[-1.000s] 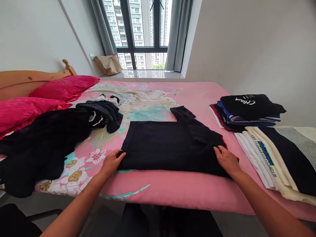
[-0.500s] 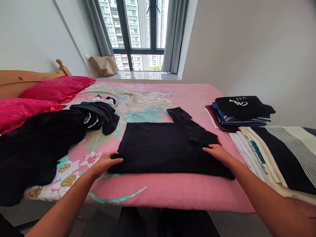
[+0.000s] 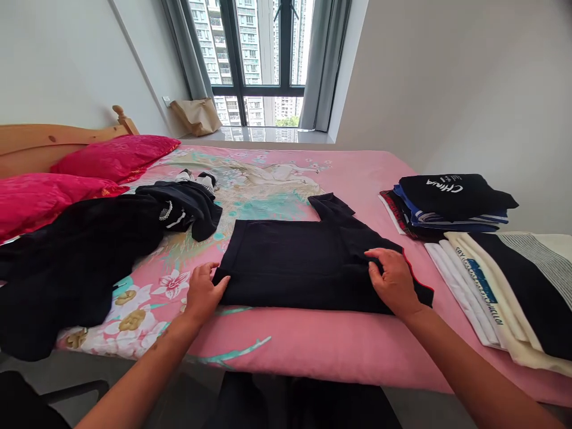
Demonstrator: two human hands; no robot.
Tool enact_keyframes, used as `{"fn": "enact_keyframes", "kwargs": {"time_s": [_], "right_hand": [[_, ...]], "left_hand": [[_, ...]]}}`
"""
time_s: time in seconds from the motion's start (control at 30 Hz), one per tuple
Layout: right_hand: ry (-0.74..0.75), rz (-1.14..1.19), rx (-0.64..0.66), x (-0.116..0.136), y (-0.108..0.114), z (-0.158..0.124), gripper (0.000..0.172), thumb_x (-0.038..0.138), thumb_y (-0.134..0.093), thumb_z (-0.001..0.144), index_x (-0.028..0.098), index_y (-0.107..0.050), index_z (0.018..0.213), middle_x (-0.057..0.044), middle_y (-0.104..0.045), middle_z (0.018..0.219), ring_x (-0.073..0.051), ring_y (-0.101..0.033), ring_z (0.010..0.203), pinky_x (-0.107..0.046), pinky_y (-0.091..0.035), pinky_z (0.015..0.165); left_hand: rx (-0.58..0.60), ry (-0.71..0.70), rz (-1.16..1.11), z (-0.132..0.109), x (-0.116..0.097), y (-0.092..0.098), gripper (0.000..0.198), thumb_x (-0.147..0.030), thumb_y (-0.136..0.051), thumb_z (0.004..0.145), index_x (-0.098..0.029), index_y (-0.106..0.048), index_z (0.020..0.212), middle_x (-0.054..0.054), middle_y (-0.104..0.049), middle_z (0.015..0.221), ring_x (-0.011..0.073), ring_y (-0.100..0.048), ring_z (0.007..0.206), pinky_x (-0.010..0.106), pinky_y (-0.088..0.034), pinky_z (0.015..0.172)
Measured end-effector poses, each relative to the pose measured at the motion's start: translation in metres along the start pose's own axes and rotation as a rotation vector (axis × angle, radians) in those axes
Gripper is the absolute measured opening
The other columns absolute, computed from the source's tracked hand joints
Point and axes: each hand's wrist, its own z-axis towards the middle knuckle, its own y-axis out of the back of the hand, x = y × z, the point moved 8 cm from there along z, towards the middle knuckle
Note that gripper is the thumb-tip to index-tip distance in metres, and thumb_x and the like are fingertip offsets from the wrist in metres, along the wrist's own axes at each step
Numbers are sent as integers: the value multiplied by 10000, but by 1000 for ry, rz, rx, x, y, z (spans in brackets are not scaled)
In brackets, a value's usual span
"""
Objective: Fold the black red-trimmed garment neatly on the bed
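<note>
A black T-shirt (image 3: 286, 253) lies on the bed, partly folded, its near side turned over into a straight strip. One sleeve points to the far side, and red trim shows along the right-hand edge. My left hand (image 3: 203, 293) is at the shirt's near left corner, thumb and fingers apart, the thumb touching the cloth. Over the right part of the shirt rests my right hand (image 3: 393, 281), fingers curved and apart, with no cloth gripped between them.
Loose dark clothes (image 3: 80, 256) are heaped on the left beside red pillows (image 3: 116, 156). Folded shirts (image 3: 453, 199) are stacked at the right, with folded white and striped garments (image 3: 504, 286) nearer. The pink bedsheet (image 3: 322, 351) drops over the bed's front edge.
Both hands have loosened from the shirt's near fold. My right hand has turned, its fingers now spread over the cloth. The near right part of the shirt lies further in, showing more red trim.
</note>
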Motion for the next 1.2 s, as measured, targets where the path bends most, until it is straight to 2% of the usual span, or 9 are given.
{"fn": "enact_keyframes", "kwargs": {"time_s": [0.07,0.17,0.3,0.47,0.7,0.87,1.0,1.1,1.2], "right_hand": [[149,125,87,48,-8,-5,230,223,-417,865,211,-612,988,-71,-641,1040,-235,-534,1080,-418,-378,984],[307,205,263,111,-34,-25,310,210,-367,903,227,-605,1101,-56,-626,1162,-226,-477,1204,-446,-341,1044],[394,78,533,147,-85,-68,475,313,-406,898,188,-434,1356,-85,-405,1433,-264,-304,1350,-517,-238,1099],[375,-24,672,143,-109,-90,586,441,-384,906,174,-323,1425,-93,-262,1497,-279,-220,1383,-546,-169,1109],[321,-49,694,130,-106,-82,637,509,-338,912,172,-263,1448,-90,-223,1508,-270,-199,1391,-544,-157,1114],[300,-23,676,139,-102,-85,678,537,-342,905,149,-242,1453,-82,-182,1521,-260,-145,1405,-520,-128,1129],[318,8,621,143,-98,-87,675,564,-316,908,170,-244,1452,-68,-203,1522,-246,-149,1405,-501,-98,1138],[287,-20,548,126,-86,-89,629,503,-347,918,164,-269,1442,-73,-241,1513,-237,-166,1401,-484,-99,1139],[227,-78,478,86,-63,-97,575,429,-398,912,161,-326,1416,-82,-306,1488,-249,-216,1384,-504,-100,1130]], "left_hand": [[-71,-278,41,-19,-41,7,352,-338,-500,849,-161,-550,1149,133,-546,1263,256,-471,1221,401,-351,1038],[187,-650,124,-64,-92,-21,475,-338,-457,888,-230,-422,1349,76,-414,1437,233,-338,1342,434,-192,1133],[400,-688,189,-96,-98,-54,663,-502,-417,881,-213,-246,1452,97,-324,1487,267,-268,1375,504,-135,1129],[480,-623,164,-91,-86,-61,610,-518,-391,890,-278,-270,1437,57,-331,1487,265,-265,1377,563,-116,1113],[302,-244,258,-67,-49,-47,608,-550,-397,874,-248,-365,1400,117,-322,1479,330,-277,1363,688,-49,1044],[204,-405,245,-71,-79,-45,522,-452,-395,904,-262,-385,1390,93,-375,1455,289,-314,1353,624,59,1080],[184,-470,240,-76,-87,-58,556,-441,-449,871,-258,-385,1392,84,-372,1458,294,-336,1340,591,30,1098],[184,-458,276,-76,-82,-67,566,-451,-435,864,-240,-397,1387,78,-358,1466,283,-329,1344,563,10,1110],[166,-452,324,-75,-81,-70,567,-435,-406,865,-208,-403,1384,75,-357,1468,272,-314,1352,549,19,1115]]}}
